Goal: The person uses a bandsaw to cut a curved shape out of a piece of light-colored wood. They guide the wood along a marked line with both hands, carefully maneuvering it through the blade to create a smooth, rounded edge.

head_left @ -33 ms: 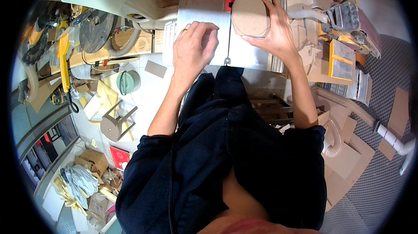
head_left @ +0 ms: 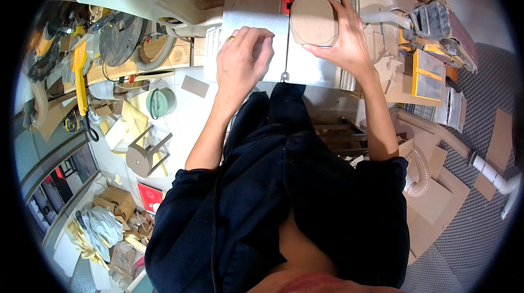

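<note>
A rounded brown wooden board [head_left: 312, 21], lying far right on the grey metal saw table [head_left: 256, 15], is pinned under the right hand [head_left: 341, 39]'s spread fingers, while the left hand [head_left: 243, 61] is rested curled, fingers together, on the table.

Two hands [head_left: 243, 64], one cardboard piece [head_left: 312, 20], perhaps one stool [head_left: 144, 154].

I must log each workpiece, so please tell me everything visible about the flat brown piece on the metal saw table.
The brown piece is a thin flat board, like fibreboard or cardboard, with rounded corners and a curved line drawn near its edge. It lies flat on the metal table, right of the slot. The right hand holds its right and lower edges; the left hand is apart from it.
</note>
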The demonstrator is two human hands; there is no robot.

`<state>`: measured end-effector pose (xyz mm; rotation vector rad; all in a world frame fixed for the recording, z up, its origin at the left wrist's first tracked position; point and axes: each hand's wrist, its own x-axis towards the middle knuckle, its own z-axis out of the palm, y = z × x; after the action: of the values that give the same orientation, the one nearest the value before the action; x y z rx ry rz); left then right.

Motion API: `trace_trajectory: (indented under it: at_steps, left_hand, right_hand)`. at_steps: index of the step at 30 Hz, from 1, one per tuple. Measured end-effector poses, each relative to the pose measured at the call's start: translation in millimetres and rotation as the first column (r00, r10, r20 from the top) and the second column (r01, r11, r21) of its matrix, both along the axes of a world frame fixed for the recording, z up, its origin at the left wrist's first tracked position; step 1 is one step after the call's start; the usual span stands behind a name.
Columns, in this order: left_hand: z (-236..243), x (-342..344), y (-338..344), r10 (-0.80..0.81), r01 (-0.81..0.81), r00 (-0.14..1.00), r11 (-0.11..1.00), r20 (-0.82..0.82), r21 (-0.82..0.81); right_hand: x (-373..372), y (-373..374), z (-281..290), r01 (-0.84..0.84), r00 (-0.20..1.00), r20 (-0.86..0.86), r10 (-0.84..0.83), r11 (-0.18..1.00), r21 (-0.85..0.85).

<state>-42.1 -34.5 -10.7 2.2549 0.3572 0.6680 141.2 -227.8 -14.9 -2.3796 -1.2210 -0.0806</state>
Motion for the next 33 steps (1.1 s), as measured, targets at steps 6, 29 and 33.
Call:
trace_trajectory:
  at_steps: [6, 29, 33]
  left_hand:
    - [1.2, -0.6, -0.3, 0.007, -0.008, 0.999, 1.0, -0.035, -0.017]
    - [-0.7, -0.4, 0.2, 0.003, -0.003, 1.0, 1.0, -0.004, 0.001]
    - [-3.0, -0.2, 0.9, 0.002, -0.002, 1.0, 1.0, -0.003, 0.007]
  right_hand:
    - [0.7, -0.3, -1.4, -0.013, 1.0, 0.007, 0.013, 0.999, 0.037]
    - [3.2, 1.1, -1.3, 0.011, 1.0, -0.008, -0.011, 1.0, 0.018]
    - [3.9, 0.8, -2.3, 0.013, 1.0, -0.009, -0.013, 1.0, 0.007]
